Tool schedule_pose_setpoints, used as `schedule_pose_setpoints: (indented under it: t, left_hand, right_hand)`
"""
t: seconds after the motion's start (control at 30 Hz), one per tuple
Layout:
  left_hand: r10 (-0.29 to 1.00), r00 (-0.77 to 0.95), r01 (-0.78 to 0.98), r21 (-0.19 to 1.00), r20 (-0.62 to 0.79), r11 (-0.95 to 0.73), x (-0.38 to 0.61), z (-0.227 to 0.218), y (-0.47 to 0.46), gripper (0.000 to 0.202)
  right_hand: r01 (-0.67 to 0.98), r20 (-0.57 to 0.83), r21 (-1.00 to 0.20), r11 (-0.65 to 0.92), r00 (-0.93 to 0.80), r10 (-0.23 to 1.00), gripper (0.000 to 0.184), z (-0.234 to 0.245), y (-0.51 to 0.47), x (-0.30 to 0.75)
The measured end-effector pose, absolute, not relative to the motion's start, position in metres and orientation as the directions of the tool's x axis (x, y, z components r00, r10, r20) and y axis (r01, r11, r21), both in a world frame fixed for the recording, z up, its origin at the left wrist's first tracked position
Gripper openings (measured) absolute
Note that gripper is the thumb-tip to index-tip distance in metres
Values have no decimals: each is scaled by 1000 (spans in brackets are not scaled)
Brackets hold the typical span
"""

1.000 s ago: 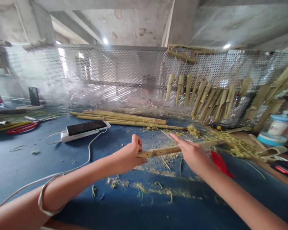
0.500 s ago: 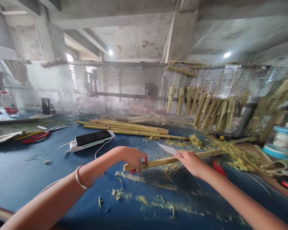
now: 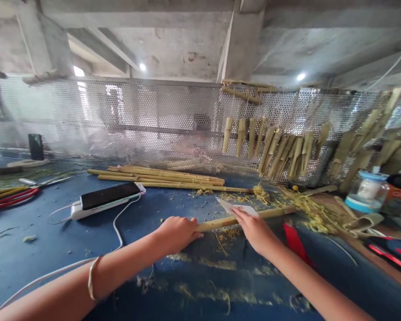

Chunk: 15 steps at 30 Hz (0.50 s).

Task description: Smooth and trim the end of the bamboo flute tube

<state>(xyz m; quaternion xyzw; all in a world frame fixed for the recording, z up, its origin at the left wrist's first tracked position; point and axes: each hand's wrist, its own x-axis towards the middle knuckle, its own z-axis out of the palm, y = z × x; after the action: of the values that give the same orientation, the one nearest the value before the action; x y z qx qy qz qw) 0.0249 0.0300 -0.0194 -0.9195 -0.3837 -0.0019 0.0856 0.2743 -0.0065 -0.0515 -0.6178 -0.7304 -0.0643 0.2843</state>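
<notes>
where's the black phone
In the head view, the black phone lies on a white power bank on the blue work surface, left of the person's left hand and just in front of the long bamboo canes.

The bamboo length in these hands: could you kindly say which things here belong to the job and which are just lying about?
In use: left hand, right hand, bamboo length, pale flat piece, yellow shavings.

Lying about: black phone, white cable, red-handled tool, bamboo canes, blue-lidded jar.
</notes>
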Motion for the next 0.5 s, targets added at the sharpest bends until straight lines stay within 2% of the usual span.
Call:
schedule_pose_setpoints:
  t: [0.17, 0.33, 0.5]
  left_hand:
    - [704, 707, 705, -148, 67, -693, 25, -20, 33, 51]
    - [702, 707, 706, -150, 88, -692, 26, -22, 33, 47]
    - [698, 708, 705, -149, 109, -693, 27, -24, 36, 43]
  right_hand:
    - [947, 451, -295, 124, 24, 892, 43, -48, -5, 290]
    - [936, 437, -312, 160, -8, 899, 36, -47, -4, 306]
    - [941, 417, -335, 46, 105, 903, 41, -46, -3, 316]
